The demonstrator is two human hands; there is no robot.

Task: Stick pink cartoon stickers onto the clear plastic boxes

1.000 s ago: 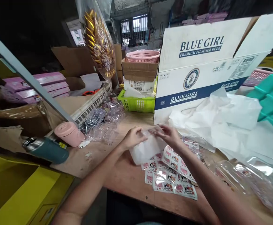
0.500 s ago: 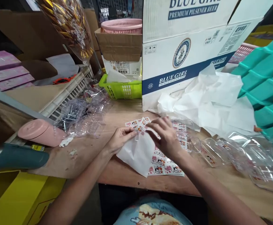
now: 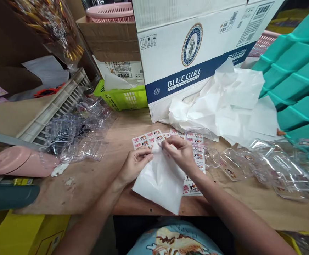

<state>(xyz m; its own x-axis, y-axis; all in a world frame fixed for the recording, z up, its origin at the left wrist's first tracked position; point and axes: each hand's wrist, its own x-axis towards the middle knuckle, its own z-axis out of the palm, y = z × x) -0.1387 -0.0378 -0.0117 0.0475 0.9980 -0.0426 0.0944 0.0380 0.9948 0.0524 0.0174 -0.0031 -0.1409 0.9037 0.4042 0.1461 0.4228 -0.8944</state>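
- Your left hand (image 3: 135, 163) has its grip closed on the white sheet (image 3: 161, 180), thumb and fingers pinching its upper left edge.
- Your right hand (image 3: 180, 153) has its grip closed too, fingertips pinching the sheet near its top right corner.
- The sheet hangs from your fingers towards you, over the front of the worktop (image 3: 90, 187), covering part of the stickers (image 3: 147, 139).
- The stickers, printed with cats, lie on the worktop behind the sheet and to its right.
- Clear trays (image 3: 284, 173) sit to your right; crumpled paper (image 3: 223, 109) lies before the Blue Girl box (image 3: 167, 60).
- To your left, the pink cup (image 3: 24, 163) lies on its side near the bottle (image 3: 11, 195).
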